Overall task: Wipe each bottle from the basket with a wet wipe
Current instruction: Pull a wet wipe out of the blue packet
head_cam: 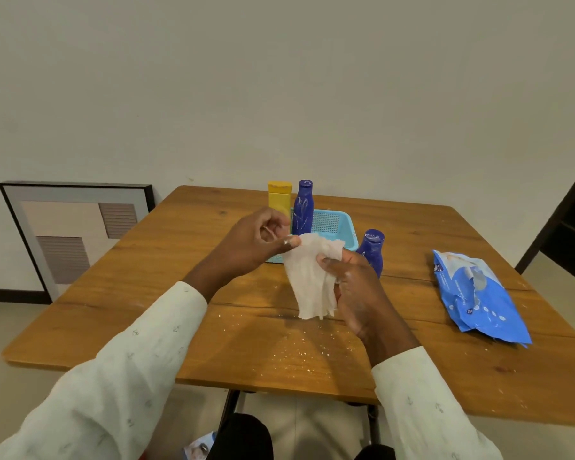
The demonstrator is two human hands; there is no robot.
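A white wet wipe (309, 277) hangs above the table's middle, held by both hands. My left hand (259, 240) pinches its top left corner. My right hand (352, 287) grips its right edge. Behind them sits a light blue mesh basket (335, 224). A yellow bottle (279, 197) and a tall blue bottle (302, 207) stand upright at the basket's left end; I cannot tell whether they are inside it. A shorter blue bottle (374, 247) stands on the table just right of the basket, partly behind my right hand.
A blue pack of wet wipes (475, 293) lies on the wooden table (146, 293) at the right. Pale crumbs are scattered on the near middle of the table. A framed picture (70, 234) leans against the wall at the left.
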